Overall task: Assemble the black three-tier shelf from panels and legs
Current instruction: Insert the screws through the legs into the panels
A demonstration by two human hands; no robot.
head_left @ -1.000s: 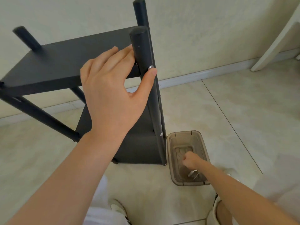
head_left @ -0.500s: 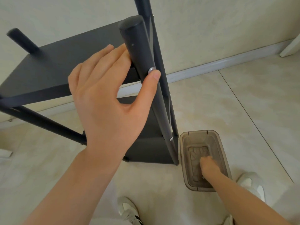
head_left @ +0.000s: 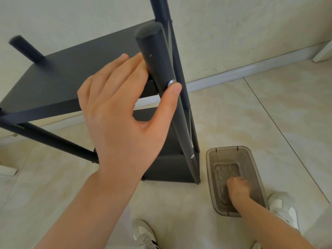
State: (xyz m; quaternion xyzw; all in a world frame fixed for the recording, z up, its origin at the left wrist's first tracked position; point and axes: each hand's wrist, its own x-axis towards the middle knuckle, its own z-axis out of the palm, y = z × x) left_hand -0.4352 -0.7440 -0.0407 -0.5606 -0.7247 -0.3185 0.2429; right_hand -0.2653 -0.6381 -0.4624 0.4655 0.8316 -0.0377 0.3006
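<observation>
The black shelf point(head_left: 71, 83) stands on the tiled floor point(head_left: 251, 114) near the wall. Its top panel fills the left of our view, and a short leg stub point(head_left: 25, 49) rises from the far left corner. Moving right, we see the left hand point(head_left: 122, 119) clasp the near right leg point(head_left: 158, 56). The fingers lie straight against the leg's left side and the thumb point(head_left: 172, 97) presses its right side, touching a silver screw point(head_left: 171, 83). Below, the bottom panel point(head_left: 168, 168) sits at floor level. Just beside the shelf's right foot lies a brown see-through box point(head_left: 208, 159). The right hand point(head_left: 238, 188) reaches into it with fingers curled downward. We cannot tell whether it is holding anything. A white shoe point(head_left: 283, 207) shows just right of the box.
</observation>
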